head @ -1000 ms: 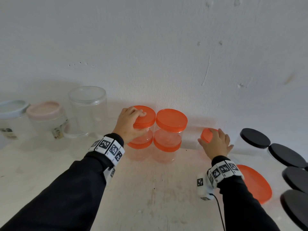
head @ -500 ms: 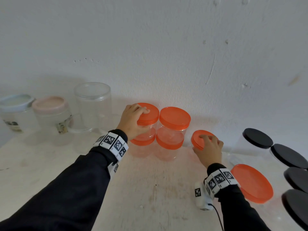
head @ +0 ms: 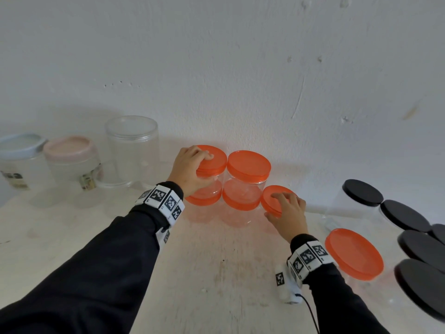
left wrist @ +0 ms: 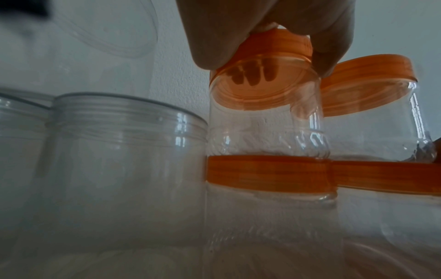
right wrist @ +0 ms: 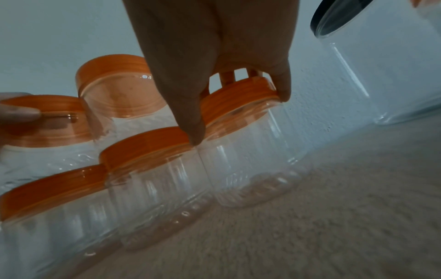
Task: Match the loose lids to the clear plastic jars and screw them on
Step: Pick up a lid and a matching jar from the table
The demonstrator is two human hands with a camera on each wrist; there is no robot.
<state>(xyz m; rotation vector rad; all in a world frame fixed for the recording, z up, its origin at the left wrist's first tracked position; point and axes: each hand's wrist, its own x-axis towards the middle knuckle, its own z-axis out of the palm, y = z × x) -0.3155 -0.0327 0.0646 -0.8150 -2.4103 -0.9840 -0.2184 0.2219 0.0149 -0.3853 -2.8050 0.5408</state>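
Landmark: right stack (head: 245, 182), two orange-lidded clear jars against the wall.
Left hand (head: 190, 169): fingers curled over the lid of left stack's top jar (left wrist: 264, 105), touching the landmark.
Right hand (head: 287, 213): grips single jar's orange lid (head: 272, 197), just right of landmark.
Loose orange lid (head: 354, 254): flat on table, further right.

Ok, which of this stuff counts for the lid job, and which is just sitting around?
In the job:
- left hand gripping stacked jar's orange lid
- right hand gripping small jar's orange lid
- loose orange lid

Lying about:
- black-lidded jars
- pink-lidded jar
- blue-lidded jar
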